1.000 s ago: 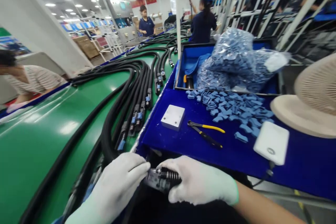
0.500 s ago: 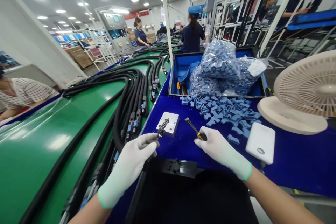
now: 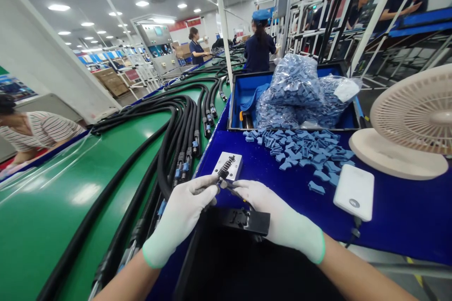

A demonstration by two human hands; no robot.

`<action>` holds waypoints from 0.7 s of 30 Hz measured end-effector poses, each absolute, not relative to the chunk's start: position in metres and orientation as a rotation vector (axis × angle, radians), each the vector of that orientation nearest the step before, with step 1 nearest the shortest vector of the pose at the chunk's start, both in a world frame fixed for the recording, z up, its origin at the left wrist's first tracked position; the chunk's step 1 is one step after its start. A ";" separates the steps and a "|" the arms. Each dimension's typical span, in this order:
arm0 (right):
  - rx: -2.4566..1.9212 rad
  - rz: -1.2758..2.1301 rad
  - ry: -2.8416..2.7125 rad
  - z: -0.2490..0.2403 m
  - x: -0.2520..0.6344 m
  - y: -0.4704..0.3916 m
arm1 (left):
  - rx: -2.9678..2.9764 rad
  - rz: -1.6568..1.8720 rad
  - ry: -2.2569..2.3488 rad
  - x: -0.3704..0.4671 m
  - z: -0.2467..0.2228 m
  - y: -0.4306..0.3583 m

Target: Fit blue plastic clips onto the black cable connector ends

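Both gloved hands meet at the blue counter's [image 3: 268, 183] near edge. Left hand [image 3: 183, 211] is closed on a black ribbed connector [image 3: 226, 168], lifted just over the white block [image 3: 228, 166]. Right hand [image 3: 275, 216], palm down, pinches a thin tool, largely hidden, at the connector.

My left hand [image 3: 180, 216] holds a ribbed black connector [image 3: 223, 169] over the white block [image 3: 228, 166] on the blue desk [image 3: 406, 225]. My right hand [image 3: 278, 218] meets it at the tip, above a black fixture [image 3: 243, 220]. Loose blue clips [image 3: 303, 150] lie near the white fan [image 3: 413, 124].
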State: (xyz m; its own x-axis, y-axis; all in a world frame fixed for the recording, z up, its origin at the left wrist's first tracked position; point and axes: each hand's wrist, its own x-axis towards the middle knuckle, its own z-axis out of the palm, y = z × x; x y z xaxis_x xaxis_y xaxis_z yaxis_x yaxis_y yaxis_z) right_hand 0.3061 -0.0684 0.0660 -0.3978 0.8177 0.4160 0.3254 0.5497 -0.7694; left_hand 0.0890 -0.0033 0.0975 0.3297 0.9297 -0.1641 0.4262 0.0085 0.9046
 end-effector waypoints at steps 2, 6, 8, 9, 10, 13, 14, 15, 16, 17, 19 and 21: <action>-1.026 0.720 -1.973 0.060 0.308 -0.071 | 1.599 0.612 1.267 0.089 0.098 -0.003; -1.310 0.673 -2.024 0.046 0.309 -0.073 | 1.619 0.536 1.222 0.091 0.100 0.002; -1.476 0.685 -2.001 0.039 0.307 -0.070 | 1.676 0.568 1.167 0.096 0.101 0.009; -1.546 0.694 -1.971 0.035 0.306 -0.069 | 1.718 0.592 1.146 0.100 0.103 0.013; -1.592 0.697 -1.933 0.033 0.306 -0.067 | 1.769 0.606 1.129 0.104 0.104 0.018; -1.535 0.711 -1.847 0.031 0.307 -0.063 | 1.931 0.571 1.058 0.115 0.108 0.029; -1.479 0.728 -1.833 0.033 0.309 -0.063 | 1.979 0.554 1.021 0.117 0.109 0.031; -1.423 0.755 -1.828 0.036 0.311 -0.064 | 2.016 0.540 0.987 0.119 0.109 0.032; -1.375 0.791 -1.833 0.040 0.313 -0.065 | 2.039 0.530 0.962 0.121 0.108 0.032; -1.343 0.831 -1.843 0.043 0.316 -0.066 | 2.051 0.527 0.951 0.123 0.108 0.031; -1.337 0.876 -1.859 0.047 0.319 -0.068 | 2.063 0.543 0.960 0.126 0.105 0.026; -1.383 0.850 -1.871 0.043 0.320 -0.067 | 2.096 0.571 0.985 0.128 0.103 0.021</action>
State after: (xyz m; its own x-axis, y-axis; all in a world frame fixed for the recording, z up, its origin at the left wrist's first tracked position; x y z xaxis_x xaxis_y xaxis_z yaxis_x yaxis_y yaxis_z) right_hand 0.3196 -0.0674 0.0426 -0.2300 0.9653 0.1235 0.5417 0.2324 -0.8078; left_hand 0.1284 0.0215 0.1031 0.6067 0.7909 0.0802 0.4624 -0.4332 0.7736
